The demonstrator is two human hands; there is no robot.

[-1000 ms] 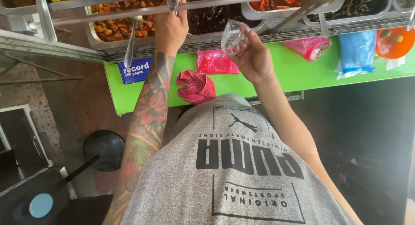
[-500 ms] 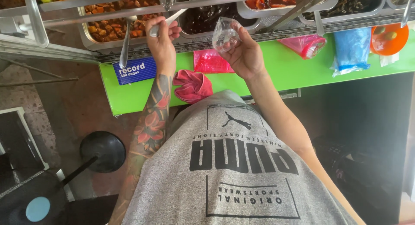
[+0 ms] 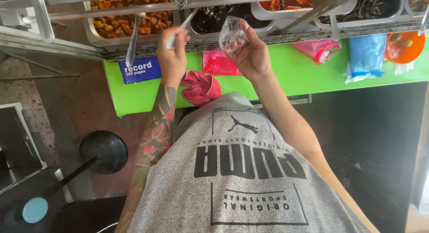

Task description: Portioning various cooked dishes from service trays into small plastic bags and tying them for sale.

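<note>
- Left hand point(image 3: 172, 58) clenched on long metal spoon handle point(image 3: 178, 29), spoon tip reaching into dark-food steel tray point(image 3: 214, 18).
- Right hand point(image 3: 252, 58) pinching small clear plastic bag point(image 3: 232, 34), held open just right of the spoon, over the tray's front edge.
- Best, I judge: keep bag mouth wide, close under spoon, above the tray, not above green table point(image 3: 286, 76).

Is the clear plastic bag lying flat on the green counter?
No, the right hand holds the clear plastic bag up above the green counter.
</note>
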